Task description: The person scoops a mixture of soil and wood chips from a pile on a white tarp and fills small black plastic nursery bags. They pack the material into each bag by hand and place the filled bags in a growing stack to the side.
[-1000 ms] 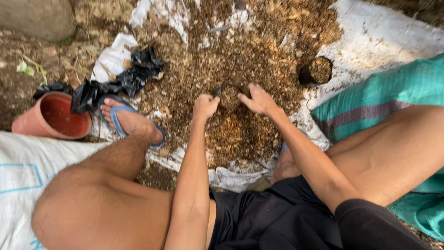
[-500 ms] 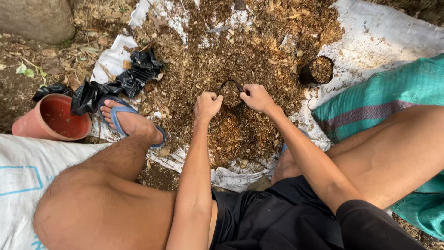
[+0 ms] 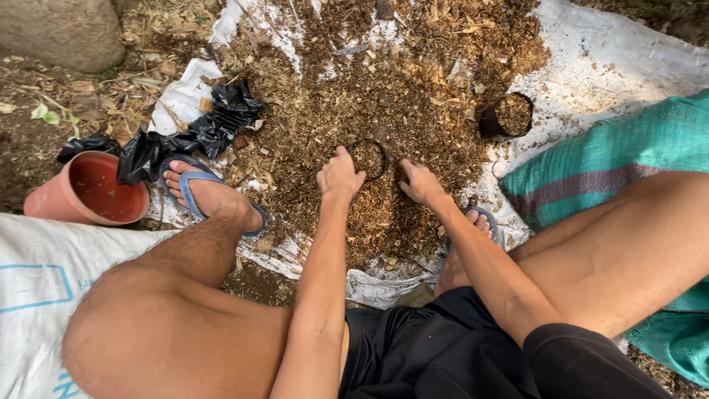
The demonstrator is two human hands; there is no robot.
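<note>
The left hand (image 3: 340,176) rests curled on the brown mulch heap (image 3: 384,111), fingertips touching the rim of a small black grow bag (image 3: 367,157) sunk in the middle of the heap. The right hand (image 3: 419,182), just right of the bag, presses loosely cupped into the mulch, gripping nothing clear. A filled black bag (image 3: 507,116) stands far right; an orange pot (image 3: 88,191) lies left.

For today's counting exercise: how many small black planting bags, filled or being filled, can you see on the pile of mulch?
2. One small black bag sits half-buried between the left hand and right hand. One filled bag stands upright at the pile's right edge. Others may lie buried.
</note>
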